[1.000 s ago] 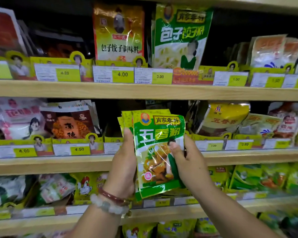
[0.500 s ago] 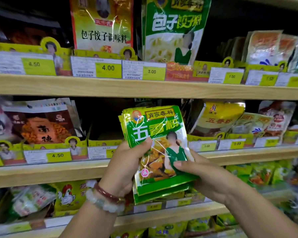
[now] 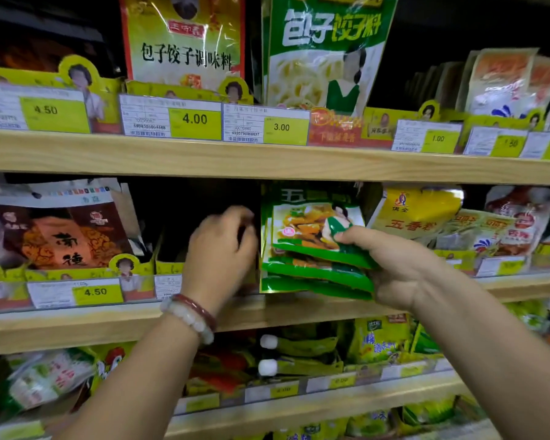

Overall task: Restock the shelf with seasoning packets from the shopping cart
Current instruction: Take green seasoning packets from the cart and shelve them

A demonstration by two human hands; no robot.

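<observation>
1. Right hand (image 3: 400, 268): fingers pinch a fanned stack of green seasoning packets (image 3: 315, 249), upright at the middle shelf (image 3: 77, 325) front.
2. Left hand (image 3: 221, 249): fingers loosely curled, holding nothing, just beside the packets at the dark slot.
3. Brown packet (image 3: 64, 236): further left.

The left hand (image 3: 221, 249) let go of the green seasoning packets (image 3: 315, 246) and moved aside toward the dark gap on the middle shelf (image 3: 77, 325), while the right hand (image 3: 391, 265) alone carried the stack up into the shelf opening
</observation>
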